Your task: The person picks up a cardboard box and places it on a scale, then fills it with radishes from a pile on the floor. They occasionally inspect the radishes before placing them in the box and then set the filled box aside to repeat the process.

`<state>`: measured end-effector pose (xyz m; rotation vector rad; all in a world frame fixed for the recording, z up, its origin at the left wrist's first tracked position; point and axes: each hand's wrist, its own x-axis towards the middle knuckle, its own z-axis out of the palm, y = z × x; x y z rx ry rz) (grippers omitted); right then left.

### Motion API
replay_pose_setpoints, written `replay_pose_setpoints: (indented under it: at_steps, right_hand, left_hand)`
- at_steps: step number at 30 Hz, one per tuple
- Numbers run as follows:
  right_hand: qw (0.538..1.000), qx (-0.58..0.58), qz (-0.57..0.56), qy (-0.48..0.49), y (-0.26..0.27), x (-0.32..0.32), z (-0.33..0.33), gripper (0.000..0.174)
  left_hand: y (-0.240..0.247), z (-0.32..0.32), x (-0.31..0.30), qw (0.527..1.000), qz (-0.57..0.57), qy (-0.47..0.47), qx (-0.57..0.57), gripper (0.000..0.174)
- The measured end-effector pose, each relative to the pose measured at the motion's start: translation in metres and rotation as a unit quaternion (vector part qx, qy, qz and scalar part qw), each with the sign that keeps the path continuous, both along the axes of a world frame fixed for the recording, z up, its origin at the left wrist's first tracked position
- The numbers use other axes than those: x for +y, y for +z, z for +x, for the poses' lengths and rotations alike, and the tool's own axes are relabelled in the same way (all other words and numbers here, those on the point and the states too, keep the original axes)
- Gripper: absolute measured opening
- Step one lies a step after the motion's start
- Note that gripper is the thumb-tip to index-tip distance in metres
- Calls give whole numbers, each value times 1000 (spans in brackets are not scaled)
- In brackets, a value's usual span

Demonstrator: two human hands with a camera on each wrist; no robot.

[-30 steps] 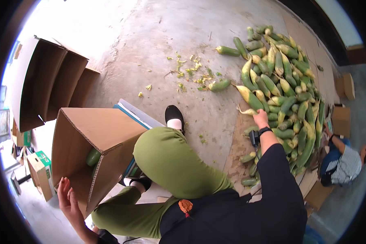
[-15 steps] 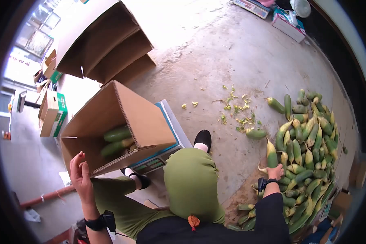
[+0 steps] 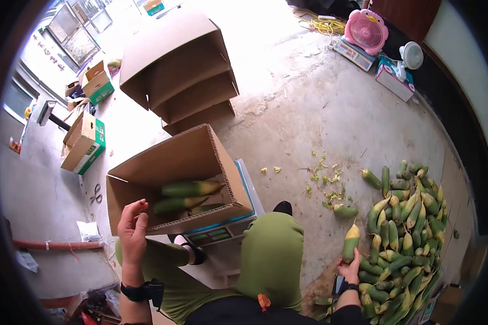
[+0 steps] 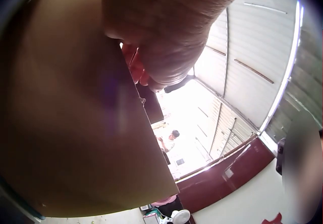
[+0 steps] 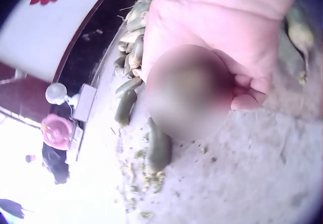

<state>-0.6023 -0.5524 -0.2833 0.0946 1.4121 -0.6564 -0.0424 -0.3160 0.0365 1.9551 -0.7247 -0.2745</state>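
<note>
My right hand grips a green radish with a yellowish tip, lifted beside the heap of radishes. In the right wrist view the blurred end of the held radish faces the camera, with fingertips curling around its side. At the near left corner of an open cardboard box, my left hand has loosely bent fingers and grips nothing. Several green radishes lie inside that box. In the left wrist view the box wall fills the left side, with the hand overlapping its edge.
The box stands on a blue and white carton by my knees. Behind it are nested empty boxes. Leaf scraps and a loose radish lie on the floor. A pink fan and scissors are farther off.
My right hand has lifted the radish from the heap and drawn it nearer my body. The head view has swung left, showing more of the box's inside. The left hand stays by the box rim.
</note>
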Motion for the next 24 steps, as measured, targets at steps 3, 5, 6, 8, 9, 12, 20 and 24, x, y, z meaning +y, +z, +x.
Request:
replay_pose_setpoints:
  at_steps: [3,5,6,8,9,12,20,24]
  right_hand:
    - [997,-22,-76,24,45,29,22,41]
    - [990,-21,-124,69,72,29,28,37]
    - [980,-17,-166,113,82,27,32,34]
    - [963,23,-237,128,94,5,38,30]
    - [940,62,-301,146,112,-7,50,27]
    - [870,25,-413,268,205,-49,107,34]
    - [668,-135,-488,545,356,-95,297,54]
    - [569,-196,-468,647,382,-70,388,48]
  left_hand:
    - [2,1,4,999,-35,1,41,24]
    - [4,2,4,995,-53,0,82,24]
    - [7,2,3,995,-49,-1,86,25]
    - [12,5,2,994,-50,-9,94,25]
    - [14,6,2,994,-45,-15,103,25]
    - [22,11,0,996,-33,-38,78,26]
    - [80,17,-25,958,50,-99,-264,44]
    - [97,23,-36,915,85,-117,-376,55]
